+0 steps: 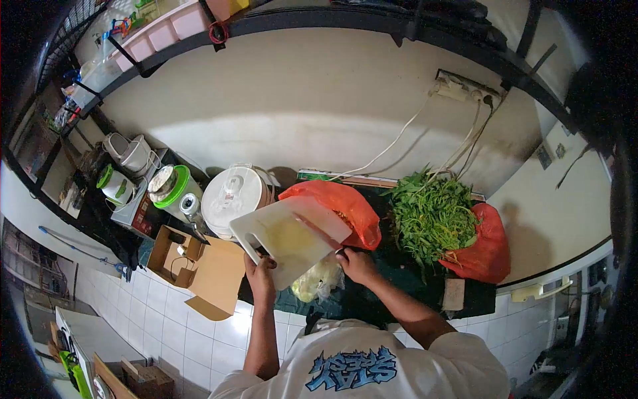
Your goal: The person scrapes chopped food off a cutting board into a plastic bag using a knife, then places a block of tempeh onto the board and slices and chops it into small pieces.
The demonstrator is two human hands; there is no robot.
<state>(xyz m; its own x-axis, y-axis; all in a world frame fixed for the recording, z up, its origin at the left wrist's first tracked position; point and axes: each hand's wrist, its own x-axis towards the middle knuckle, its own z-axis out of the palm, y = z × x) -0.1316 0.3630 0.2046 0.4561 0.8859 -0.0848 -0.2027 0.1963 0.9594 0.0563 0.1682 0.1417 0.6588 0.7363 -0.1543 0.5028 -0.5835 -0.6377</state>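
My left hand (261, 279) is closed on the near left edge of a white cutting board (286, 246), beside its handle slot. The board is tilted above the table, its middle stained yellowish. In my right hand (359, 267) is a knife (318, 230), gripped by its dark handle, with the blade lying across the board's face. Partly hidden below the board, a clear plastic bag (320, 280) holds pale vegetables. Just behind the board sits a red plastic bag (362, 216).
A heap of leafy greens (432, 219) rests by another red bag (490, 246) at right. To the left stand a white lidded container (232, 199), an open cardboard box (222, 272) and a green-rimmed container (178, 186). A black shelf (319, 21) spans overhead.
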